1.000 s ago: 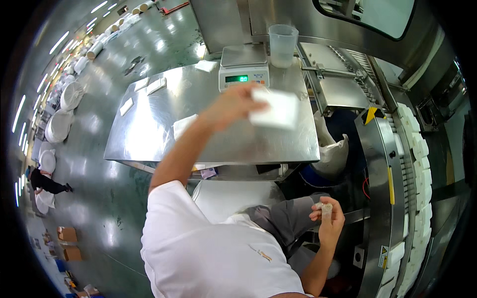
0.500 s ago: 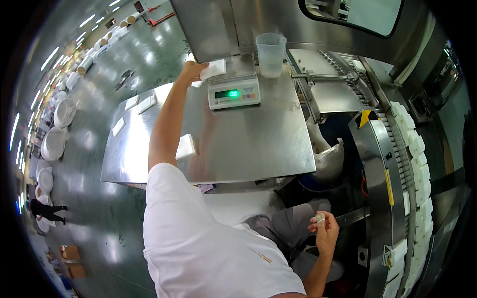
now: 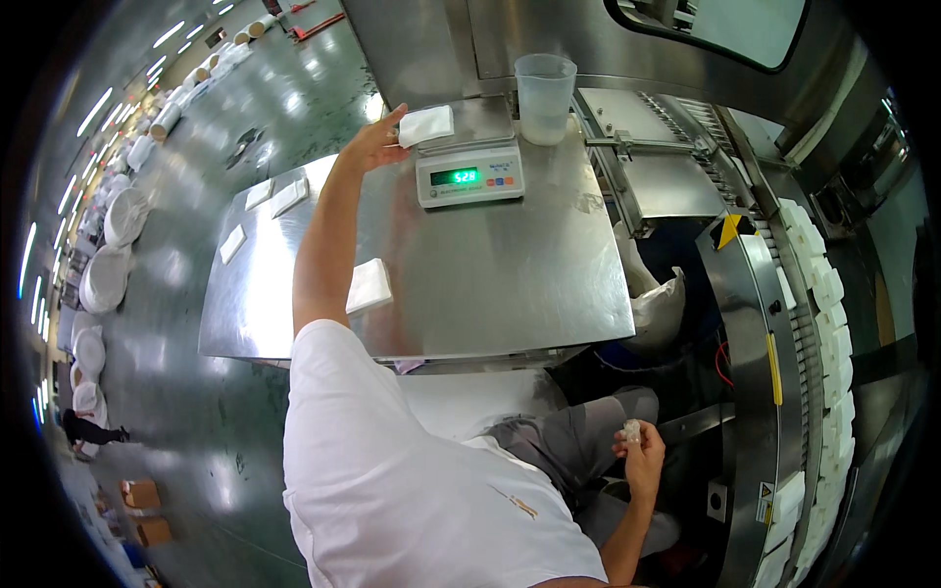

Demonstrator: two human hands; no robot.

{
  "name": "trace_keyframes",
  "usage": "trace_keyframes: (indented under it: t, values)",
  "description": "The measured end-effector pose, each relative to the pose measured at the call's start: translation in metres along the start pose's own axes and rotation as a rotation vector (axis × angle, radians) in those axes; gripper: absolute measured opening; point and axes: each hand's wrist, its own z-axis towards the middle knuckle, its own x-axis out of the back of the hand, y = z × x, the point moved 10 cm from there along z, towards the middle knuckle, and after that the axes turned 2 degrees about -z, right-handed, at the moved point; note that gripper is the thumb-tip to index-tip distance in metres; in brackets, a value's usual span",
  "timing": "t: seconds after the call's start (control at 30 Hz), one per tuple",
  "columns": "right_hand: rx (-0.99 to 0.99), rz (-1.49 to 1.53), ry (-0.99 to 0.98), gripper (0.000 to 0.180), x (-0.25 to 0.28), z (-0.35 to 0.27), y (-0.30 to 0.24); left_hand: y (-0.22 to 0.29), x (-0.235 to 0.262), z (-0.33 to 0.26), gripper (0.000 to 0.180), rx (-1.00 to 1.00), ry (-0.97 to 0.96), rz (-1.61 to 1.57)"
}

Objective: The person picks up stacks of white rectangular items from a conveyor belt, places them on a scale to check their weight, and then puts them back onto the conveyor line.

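Lying on the left part of the scale [image 3: 471,176], a flat white pack [image 3: 427,124] is reaching a little past the pan. From where I am standing, the left hand [image 3: 376,144] is spreading its fingers just beside the pack; this grip is looking open, though I cannot tell if a fingertip is touching. The display is glowing green. Low on the other side, the right hand [image 3: 643,461] is curling its fingers, with a small see-through thing [image 3: 631,429] showing at the tips; I cannot tell if this grip is closing on it. On the worktop [image 3: 490,284], a second pack [image 3: 370,285] is lying by the left arm, and a clear jug [image 3: 545,98] is standing beside the scale
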Motion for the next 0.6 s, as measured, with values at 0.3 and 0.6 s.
trace_keyframes:
  t: [0.3,0.6]
  values:
    - [-0.009,0.032,-0.009,0.018,-0.001,-0.008,0.015,0.006,-0.008,-0.005,0.079,-0.061,0.018,-0.005]
    - [0.018,-0.127,0.087,0.027,0.018,-0.015,0.006,0.100,-0.027,-0.007,0.067,-0.863,0.121,1.338]
